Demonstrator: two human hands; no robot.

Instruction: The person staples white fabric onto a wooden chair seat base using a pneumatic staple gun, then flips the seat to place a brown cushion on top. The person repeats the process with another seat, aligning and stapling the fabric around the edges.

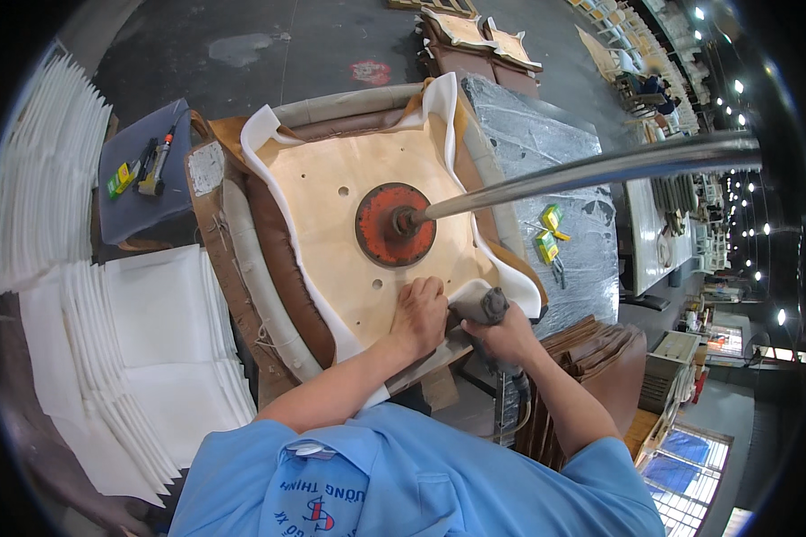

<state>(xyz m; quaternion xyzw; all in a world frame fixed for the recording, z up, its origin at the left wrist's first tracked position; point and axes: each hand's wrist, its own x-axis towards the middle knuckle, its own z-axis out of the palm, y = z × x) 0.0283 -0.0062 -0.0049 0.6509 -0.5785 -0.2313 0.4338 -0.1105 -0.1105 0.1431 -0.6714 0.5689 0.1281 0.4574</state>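
Observation:
A plywood seat board (313, 201) lies face up, with white foam padding (282, 228) and brown leather (273, 242) showing round its edges. Pressed on its middle is a round red metal plate (376, 224). My left hand (421, 315) rests at the board's near edge, fingers curled and closed; whatever they pinch is hidden beneath them. Just to its right, my right hand (508, 336) grips a dark staple gun (485, 307), its nose close to the left fingers by the near right corner. A flap of foam (513, 279) sticks out at that corner.
A shiny metal bar (591, 173) slants from the red plate to the upper right. Stacked white foam sheets (161, 322) stand at left. Yellow-green boxes (546, 246) lie on a plastic-covered surface (587, 268); tools (157, 170) sit on a blue-grey seat (121, 210). Folded brown leather (613, 362) is near right.

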